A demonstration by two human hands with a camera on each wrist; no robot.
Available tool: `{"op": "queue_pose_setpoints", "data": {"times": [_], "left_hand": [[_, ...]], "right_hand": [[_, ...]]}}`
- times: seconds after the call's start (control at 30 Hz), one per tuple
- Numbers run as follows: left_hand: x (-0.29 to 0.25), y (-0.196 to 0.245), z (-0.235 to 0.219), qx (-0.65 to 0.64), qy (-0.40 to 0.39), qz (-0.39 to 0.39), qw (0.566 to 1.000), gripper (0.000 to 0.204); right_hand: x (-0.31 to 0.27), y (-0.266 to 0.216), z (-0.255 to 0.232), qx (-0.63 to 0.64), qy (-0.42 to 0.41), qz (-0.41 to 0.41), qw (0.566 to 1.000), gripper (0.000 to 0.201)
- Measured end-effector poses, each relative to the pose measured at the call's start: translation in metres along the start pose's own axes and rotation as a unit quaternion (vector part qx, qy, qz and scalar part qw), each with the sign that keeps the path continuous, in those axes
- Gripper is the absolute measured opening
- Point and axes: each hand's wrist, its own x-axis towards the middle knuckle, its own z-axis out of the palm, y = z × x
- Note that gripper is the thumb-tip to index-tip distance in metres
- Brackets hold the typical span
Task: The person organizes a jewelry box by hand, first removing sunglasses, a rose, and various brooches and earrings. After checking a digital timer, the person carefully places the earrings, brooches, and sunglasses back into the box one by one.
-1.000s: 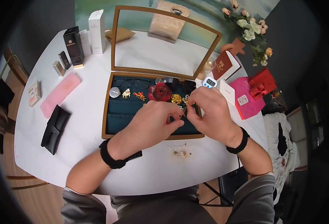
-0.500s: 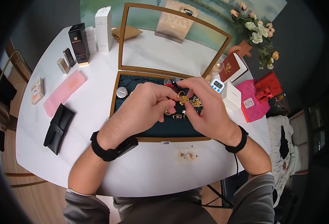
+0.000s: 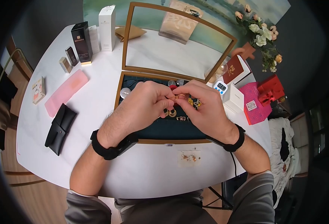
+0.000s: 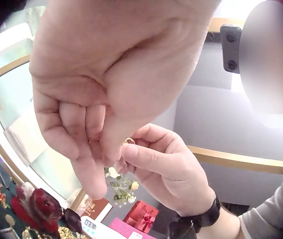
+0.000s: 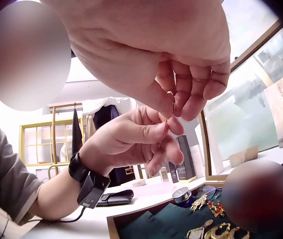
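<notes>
Over the open jewelry box, both hands meet at a thin gold hoop. My left hand pinches one side of it between thumb and fingers. From the other side, the right hand grips it with thumb and index finger. The hoop is mostly hidden by fingertips in the left wrist view. Gold jewelry pieces lie on the dark green lining below. A dark red flower ornament and a round silver-lidded tin are also in the box.
A clear framed lid stands raised behind the box. In front lies a small card with earrings. To the left are a black glasses case and a pink pouch; on the right, a timer and a white box.
Both hands have risen from the front of the box and come closer together. The gold hoop now shows between their fingertips. The head view has shifted slightly.
</notes>
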Motion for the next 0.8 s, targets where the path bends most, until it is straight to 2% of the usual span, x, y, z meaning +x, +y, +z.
{"op": "queue_pose_setpoints", "data": {"times": [0.17, 0.43, 0.8], "left_hand": [[0.000, -0.006, -0.004, 0.020, 0.003, -0.005, 1.000, 0.014], [0.002, -0.005, -0.008, 0.004, 0.006, -0.032, 0.999, 0.013], [0.002, -0.001, -0.009, 0.036, 0.000, -0.063, 0.997, 0.012]], "right_hand": [[0.005, 0.001, 0.006, 0.001, -0.008, 0.008, 1.000, 0.016], [0.007, 0.000, 0.012, 0.009, 0.005, 0.028, 1.000, 0.038], [0.006, 0.004, 0.011, 0.003, 0.001, 0.022, 1.000, 0.037]]}}
